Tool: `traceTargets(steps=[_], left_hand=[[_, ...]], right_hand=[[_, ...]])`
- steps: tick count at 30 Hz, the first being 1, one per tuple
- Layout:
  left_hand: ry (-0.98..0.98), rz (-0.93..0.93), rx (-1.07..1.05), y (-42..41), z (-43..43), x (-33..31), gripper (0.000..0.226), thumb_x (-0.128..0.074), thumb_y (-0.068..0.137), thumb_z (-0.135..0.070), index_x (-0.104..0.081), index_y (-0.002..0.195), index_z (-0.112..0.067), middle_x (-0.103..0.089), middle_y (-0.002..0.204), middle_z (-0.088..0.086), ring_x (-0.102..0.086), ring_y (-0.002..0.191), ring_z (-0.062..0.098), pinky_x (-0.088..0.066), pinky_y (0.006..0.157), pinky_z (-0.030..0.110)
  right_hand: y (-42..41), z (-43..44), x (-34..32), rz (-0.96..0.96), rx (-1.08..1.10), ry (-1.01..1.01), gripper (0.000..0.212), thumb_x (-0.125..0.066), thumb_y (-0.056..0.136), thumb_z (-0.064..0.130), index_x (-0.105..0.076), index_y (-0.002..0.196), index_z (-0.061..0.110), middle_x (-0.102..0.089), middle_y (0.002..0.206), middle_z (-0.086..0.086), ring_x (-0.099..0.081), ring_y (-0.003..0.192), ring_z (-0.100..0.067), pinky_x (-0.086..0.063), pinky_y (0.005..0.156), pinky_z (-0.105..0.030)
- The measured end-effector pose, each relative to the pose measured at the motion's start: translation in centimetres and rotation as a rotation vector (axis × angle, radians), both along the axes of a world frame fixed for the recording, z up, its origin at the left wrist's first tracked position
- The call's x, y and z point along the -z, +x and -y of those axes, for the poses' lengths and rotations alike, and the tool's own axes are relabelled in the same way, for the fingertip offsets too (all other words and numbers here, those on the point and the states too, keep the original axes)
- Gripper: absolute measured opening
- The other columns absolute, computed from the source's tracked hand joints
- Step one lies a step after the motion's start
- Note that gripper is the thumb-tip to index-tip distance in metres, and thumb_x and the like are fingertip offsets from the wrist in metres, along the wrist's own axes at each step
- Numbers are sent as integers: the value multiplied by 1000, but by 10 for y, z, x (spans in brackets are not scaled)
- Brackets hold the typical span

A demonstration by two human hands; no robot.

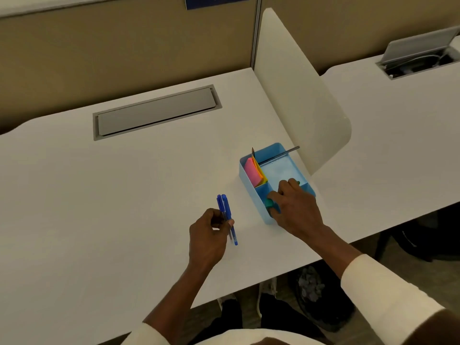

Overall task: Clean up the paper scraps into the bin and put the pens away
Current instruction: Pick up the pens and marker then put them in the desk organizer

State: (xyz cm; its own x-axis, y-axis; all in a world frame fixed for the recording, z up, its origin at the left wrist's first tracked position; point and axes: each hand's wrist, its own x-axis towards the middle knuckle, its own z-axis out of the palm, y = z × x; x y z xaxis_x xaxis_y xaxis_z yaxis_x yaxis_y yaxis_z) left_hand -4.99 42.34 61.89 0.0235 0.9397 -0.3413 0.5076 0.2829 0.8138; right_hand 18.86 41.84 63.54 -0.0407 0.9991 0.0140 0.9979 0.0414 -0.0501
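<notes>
- Left hand [209, 235]: closed around two blue pens [227, 217], caps pointing away, just above the desk [99, 195].
- Right hand [293, 205]: fingers curled over green pens [269, 203] in the blue tray's [249, 180] near compartment (grip partly hidden).
- Tray: pink and yellow notes [254, 171] in the left slot.
- Bin [321, 300]: under the desk, scraps [310, 286] inside.

table [124, 195]: smooth matt white laminate | organiser tray [286, 168], right of centre: smooth light-blue plastic | blue pens [225, 207], centre: glossy plastic | sticky notes [252, 171] in tray: matt paper | cable hatch [156, 112], upper left: brushed grey metal | sleeves [378, 290]: soft cream cloth
</notes>
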Motion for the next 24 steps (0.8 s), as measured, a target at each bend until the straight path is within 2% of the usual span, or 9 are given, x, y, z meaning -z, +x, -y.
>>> traceTargets(steps=[2, 4, 8, 11, 13, 15, 19, 22, 24], left_hand=[[8, -4, -15, 4, 2, -4, 17, -79, 92, -25, -65, 101, -24, -70, 91, -13, -70, 85, 9, -45, 71, 8], [15, 3, -38, 7, 4, -8, 17, -79, 92, -24, -65, 100, -24, -70, 91, -15, -70, 85, 8, -44, 71, 8], [47, 13, -78, 15, 9, -16, 14, -79, 92, -26, -68, 100, -24, -74, 91, -12, -73, 86, 9, -45, 72, 9], [74, 22, -94, 25, 10, -25, 15, -80, 91, -27, -67, 98, -25, -73, 90, -15, -73, 86, 8, -45, 73, 10], [98, 29, -103, 34, 9, -30, 15, -80, 91, -29, -67, 99, -26, -73, 90, -15, -74, 86, 8, -47, 73, 11], [121, 39, -122, 44, 6, -35, 16, -80, 91, -30, -68, 100, -26, -74, 91, -15, -74, 86, 9, -49, 74, 12], [169, 73, -132, 67, 2, -44, 17, -81, 90, -32, -67, 99, -30, -72, 91, -20, -72, 84, 2, -51, 64, 4], [218, 104, -108, 88, 1, -49, 16, -81, 90, -34, -65, 95, -35, -72, 89, -22, -69, 87, -5, -50, 64, 1], [247, 113, -92, 102, -1, -50, 16, -80, 90, -34, -67, 97, -31, -72, 89, -21, -68, 88, -6, -51, 64, 3]], right_hand=[[-3, -3, -2, 49, -20, -56, 32, -76, 91, 41, -73, 113, 19, -66, 104, -3, -60, 105, -20, -49, 65, -30], [-5, -7, -3, 74, -17, -146, 33, -68, 97, 43, -69, 120, 20, -65, 116, -2, -56, 116, -20, -53, 77, -32], [-4, -14, -4, 79, -27, -195, 34, -69, 96, 41, -70, 121, 18, -62, 117, -3, -53, 118, -21, -47, 74, -32], [0, -13, -5, 21, -63, -199, 43, -72, 94, 39, -64, 131, 18, -62, 121, -4, -52, 120, -22, -51, 77, -35], [8, -8, -9, -71, -87, -151, 47, -77, 92, 33, -64, 134, 16, -63, 119, -5, -54, 118, -24, -54, 75, -36], [23, 0, -13, -200, -75, -19, 40, -82, 87, 24, -72, 125, 14, -66, 110, -5, -59, 110, -24, -57, 67, -34], [62, 18, -13, -368, 59, 245, 23, -76, 89, 16, -75, 112, 17, -63, 101, 1, -57, 102, -17, -42, 59, -16], [88, 29, -7, -432, 154, 257, 27, -74, 90, 16, -74, 118, 18, -62, 106, 1, -57, 104, -18, -52, 56, -23], [101, 36, -2, -452, 188, 226, 31, -75, 92, 20, -72, 123, 18, -63, 112, -1, -60, 103, -19, -57, 59, -28]])
